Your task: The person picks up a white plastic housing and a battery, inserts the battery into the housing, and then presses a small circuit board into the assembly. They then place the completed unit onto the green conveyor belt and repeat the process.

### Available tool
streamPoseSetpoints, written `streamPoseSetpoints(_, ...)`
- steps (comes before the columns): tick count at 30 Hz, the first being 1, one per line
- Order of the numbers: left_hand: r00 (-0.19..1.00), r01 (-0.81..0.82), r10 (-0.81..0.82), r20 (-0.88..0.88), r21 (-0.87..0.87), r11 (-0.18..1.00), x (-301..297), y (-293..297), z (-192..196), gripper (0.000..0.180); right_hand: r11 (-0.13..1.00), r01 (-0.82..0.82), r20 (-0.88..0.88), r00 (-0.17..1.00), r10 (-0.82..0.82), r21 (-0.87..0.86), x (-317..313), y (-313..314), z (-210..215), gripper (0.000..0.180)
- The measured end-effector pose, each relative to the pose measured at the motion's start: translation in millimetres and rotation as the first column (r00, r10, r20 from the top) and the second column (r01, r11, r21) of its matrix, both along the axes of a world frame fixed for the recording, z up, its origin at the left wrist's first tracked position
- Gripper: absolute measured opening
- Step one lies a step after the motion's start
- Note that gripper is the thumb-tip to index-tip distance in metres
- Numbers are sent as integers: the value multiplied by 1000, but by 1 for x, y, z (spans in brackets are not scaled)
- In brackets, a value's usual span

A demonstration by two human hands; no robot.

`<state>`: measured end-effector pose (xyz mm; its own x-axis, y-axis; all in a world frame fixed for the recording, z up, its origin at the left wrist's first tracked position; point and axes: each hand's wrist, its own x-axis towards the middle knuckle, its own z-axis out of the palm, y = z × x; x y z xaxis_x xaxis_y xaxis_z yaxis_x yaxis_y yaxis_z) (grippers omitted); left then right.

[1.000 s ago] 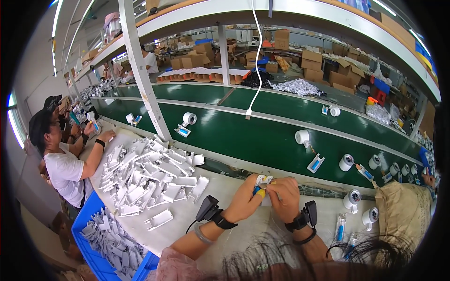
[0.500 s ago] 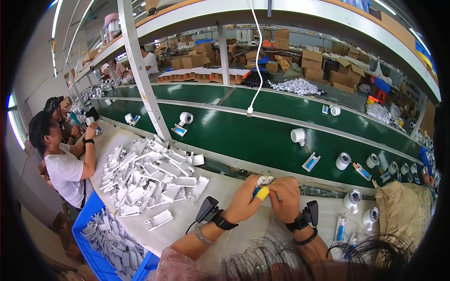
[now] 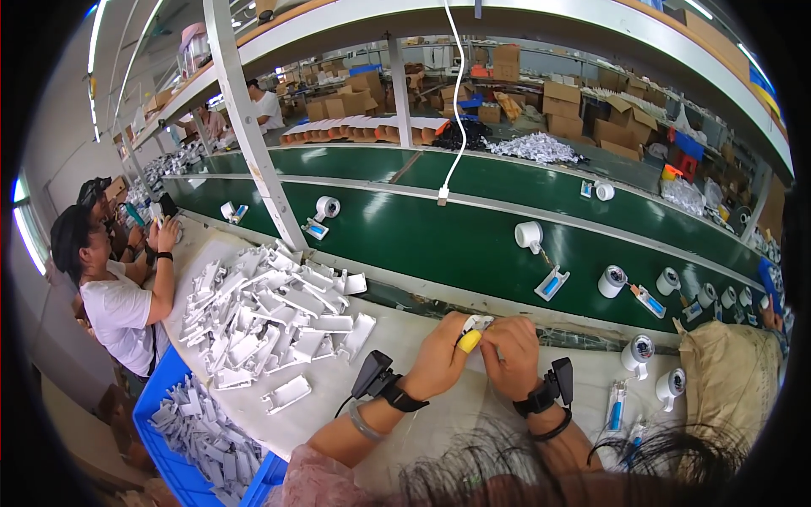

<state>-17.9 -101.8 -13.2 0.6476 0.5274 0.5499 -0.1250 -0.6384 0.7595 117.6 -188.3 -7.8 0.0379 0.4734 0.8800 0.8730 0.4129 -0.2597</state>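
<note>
My left hand [image 3: 441, 362] is closed around a small white plastic piece [image 3: 478, 323], part of which shows above the fingers. A yellow cover or piece [image 3: 469, 340] sits at the left thumb; I cannot tell which. Close beside it, my right hand [image 3: 512, 353] has its fingers bent and pressed together at the white piece. What those fingertips hold, if anything, is hidden. Both hands are above the table [image 3: 405, 334], near the belt's edge. To their left lies a heap of white plastic housings [image 3: 279, 308], with one loose housing [image 3: 287, 394] in front.
A green conveyor belt [image 3: 422, 228] carries white round-headed units [image 3: 612, 281] with blue-filled trays [image 3: 552, 283]. More units [image 3: 638, 352] stand at right by a tan sack [image 3: 731, 380]. A blue bin [image 3: 156, 431] holds white parts. A white cable [image 3: 456, 101] hangs overhead; co-workers [image 3: 118, 296] stand left.
Units on the near belt have shifted a little left. My hands stay nearly in place; the blue bit beside the yellow no longer shows. The co-worker's hands at left have risen slightly.
</note>
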Motion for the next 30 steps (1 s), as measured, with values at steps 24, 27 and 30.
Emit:
streamPoseSetpoints(24, 976, -27, 5, -217, -100, 995, -6, 23, 1, 11, 982, -18, -254, 967, -30, -187, 5, 1, -16, 41)
streamPoseSetpoints(27, 991, 21, -60, -115, -319, 947, -2, 26, -8, 9, 984, -36, -366, 930, -31, -176, 9, -2, -21, 35)
streamPoseSetpoints(30, 998, -15, -12, -70, -374, 927, 0, 37, -12, 9, 978, -66, -653, 753, -81, -198, 18, 6, -38, 30)
